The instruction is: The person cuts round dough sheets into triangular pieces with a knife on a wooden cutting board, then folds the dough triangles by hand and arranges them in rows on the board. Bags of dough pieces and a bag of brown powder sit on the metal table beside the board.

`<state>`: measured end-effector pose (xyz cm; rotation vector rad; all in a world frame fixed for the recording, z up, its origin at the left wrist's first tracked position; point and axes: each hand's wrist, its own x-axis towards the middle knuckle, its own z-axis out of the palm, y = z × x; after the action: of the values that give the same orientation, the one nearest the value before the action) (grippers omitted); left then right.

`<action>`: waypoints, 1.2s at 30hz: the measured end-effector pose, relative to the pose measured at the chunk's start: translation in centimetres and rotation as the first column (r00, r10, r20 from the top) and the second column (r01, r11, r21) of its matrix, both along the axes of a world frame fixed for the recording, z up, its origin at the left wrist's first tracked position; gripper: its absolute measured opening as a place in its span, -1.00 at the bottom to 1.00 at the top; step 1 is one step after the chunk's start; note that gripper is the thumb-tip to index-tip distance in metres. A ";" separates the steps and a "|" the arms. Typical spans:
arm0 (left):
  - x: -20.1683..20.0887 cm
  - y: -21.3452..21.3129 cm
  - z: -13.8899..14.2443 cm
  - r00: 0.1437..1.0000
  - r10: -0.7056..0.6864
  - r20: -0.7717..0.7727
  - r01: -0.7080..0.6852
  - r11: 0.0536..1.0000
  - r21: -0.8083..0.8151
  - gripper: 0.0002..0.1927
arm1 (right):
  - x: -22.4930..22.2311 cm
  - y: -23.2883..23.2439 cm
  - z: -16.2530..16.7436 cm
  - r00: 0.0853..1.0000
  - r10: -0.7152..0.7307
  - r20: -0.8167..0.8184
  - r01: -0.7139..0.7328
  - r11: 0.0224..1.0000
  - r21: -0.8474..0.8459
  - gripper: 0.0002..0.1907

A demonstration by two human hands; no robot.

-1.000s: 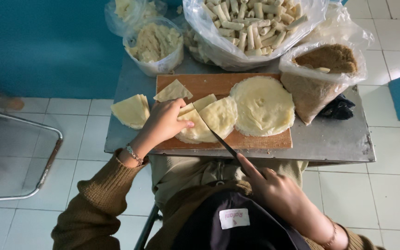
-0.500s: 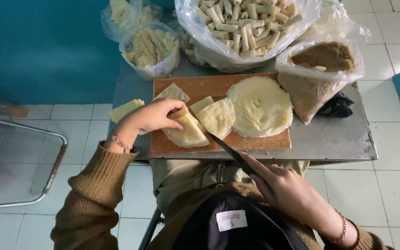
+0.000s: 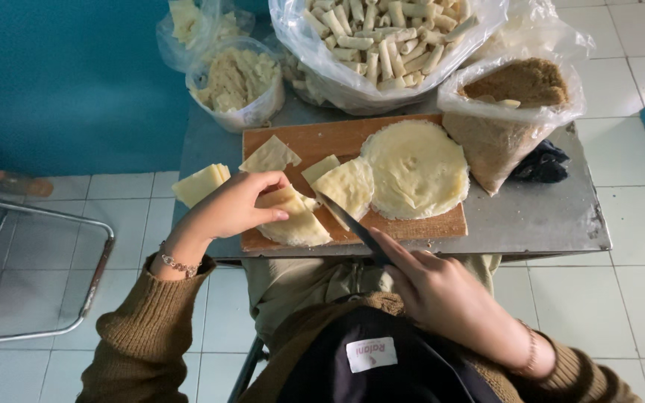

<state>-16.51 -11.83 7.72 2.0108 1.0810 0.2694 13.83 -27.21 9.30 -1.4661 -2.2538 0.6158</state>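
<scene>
My left hand [image 3: 231, 207] grips a stack of cut pastry wrapper pieces [image 3: 295, 222] at the front left of the wooden cutting board [image 3: 322, 140]. My right hand [image 3: 438, 297] holds a dark knife [image 3: 352, 226] whose tip rests by a wedge-shaped wrapper stack [image 3: 347, 186]. A round stack of pale wrappers [image 3: 414, 168] lies on the board's right half. A triangular wrapper piece [image 3: 270, 156] lies at the board's back left, and a cut stack [image 3: 200, 183] sits off the board on the metal table [image 3: 539, 216].
Behind the board stand a big plastic bag of rolled pastries [image 3: 382, 37], a bag of brown filling [image 3: 513, 97], and a tub of scraps [image 3: 237, 82]. A black bag [image 3: 543, 163] lies at the right. A metal chair frame [image 3: 54, 276] stands left on the tiled floor.
My left hand has slid toward the front of the board and closed over the cut wrapper stack. The knife in my right hand has stayed near the wedge.
</scene>
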 end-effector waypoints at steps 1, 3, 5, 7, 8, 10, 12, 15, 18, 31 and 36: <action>0.0 0.1 -0.1 1.000 0.001 0.014 -0.001 1.000 0.011 -0.70 | -0.5 0.4 -0.2 1.000 0.011 0.004 -0.011 1.000 0.022 -0.32; 0.0 0.2 -0.2 0.999 0.006 0.041 -0.007 1.000 0.022 -0.69 | -1.3 1.1 -0.7 0.999 0.036 0.011 -0.037 0.998 0.055 -0.34; -0.1 0.1 -0.3 1.000 0.009 0.020 -0.009 1.000 0.028 -0.68 | -1.9 1.4 -1.3 0.997 0.033 0.070 -0.037 0.997 0.065 -0.35; 0.0 -0.1 -0.3 1.000 0.013 -0.001 -0.013 0.999 0.040 -0.67 | -2.0 1.5 -1.9 0.993 0.032 0.111 -0.042 0.996 0.085 -0.35; 0.1 -0.1 -0.2 1.000 0.019 -0.013 -0.018 0.999 0.047 -0.67 | -2.0 1.5 -2.2 0.992 0.036 0.121 -0.048 0.994 0.097 -0.35; 0.3 -0.4 0.2 0.998 0.035 -0.043 -0.033 0.999 0.040 -0.67 | -2.2 1.4 -2.8 0.981 0.057 0.183 -0.080 0.989 0.121 -0.30; 0.6 -0.8 1.0 0.995 0.056 -0.077 -0.055 0.998 0.018 -0.66 | -2.4 1.5 -3.3 0.955 0.087 0.284 -0.133 0.981 0.145 -0.21; 0.9 -2.1 2.7 1.000 -0.013 0.013 0.009 0.958 0.287 -0.66 | -2.4 1.5 -3.8 0.947 0.096 0.305 -0.157 0.970 0.183 -0.17; 0.4 -3.7 4.7 0.985 0.084 -0.149 -0.060 0.985 0.162 -0.67 | -1.8 1.0 -3.4 0.953 0.075 0.293 -0.133 0.974 0.185 -0.24; 9.1 -1.6 -4.2 0.759 0.288 0.584 -0.185 0.955 -0.231 -0.63 | 5.2 0.0 0.4 0.879 -0.427 -0.213 0.420 0.904 -0.078 -0.45; 10.6 -1.4 -7.3 0.782 0.285 0.555 -0.396 0.914 0.089 -0.68 | 5.3 -0.2 0.5 0.871 -0.445 -0.207 0.436 0.896 -0.086 -0.43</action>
<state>-5.96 -13.19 0.46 1.7254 1.0707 1.1069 19.13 -27.40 9.79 -1.7566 -1.6650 0.6366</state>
